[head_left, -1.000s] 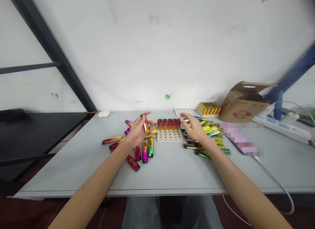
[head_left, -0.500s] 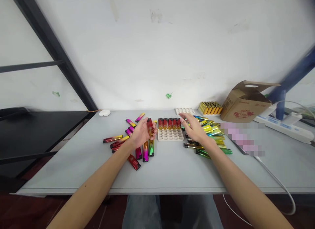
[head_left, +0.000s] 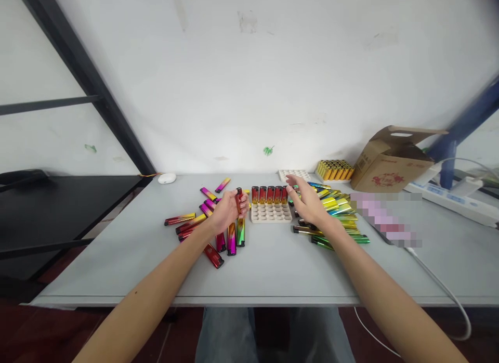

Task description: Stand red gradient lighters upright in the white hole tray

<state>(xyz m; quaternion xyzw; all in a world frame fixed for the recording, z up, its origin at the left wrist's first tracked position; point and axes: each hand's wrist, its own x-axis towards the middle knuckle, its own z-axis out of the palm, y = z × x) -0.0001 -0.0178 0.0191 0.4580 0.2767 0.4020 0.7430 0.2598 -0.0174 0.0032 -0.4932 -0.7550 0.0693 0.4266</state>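
The red lighter [head_left: 239, 197] is roughly upright, grasped by the left hand [head_left: 227, 209]; a light, steady hold should keep it straight. Just right of that hand sits the white tray [head_left: 272, 214]. The right hand [head_left: 309, 203], spread and apparently unladen, is beside loose lighters [head_left: 343, 212].

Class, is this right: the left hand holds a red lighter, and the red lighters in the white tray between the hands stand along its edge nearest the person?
No: the head view shows the red lighters in the white tray standing along its edge nearest the wall. The left hand holds a red lighter.
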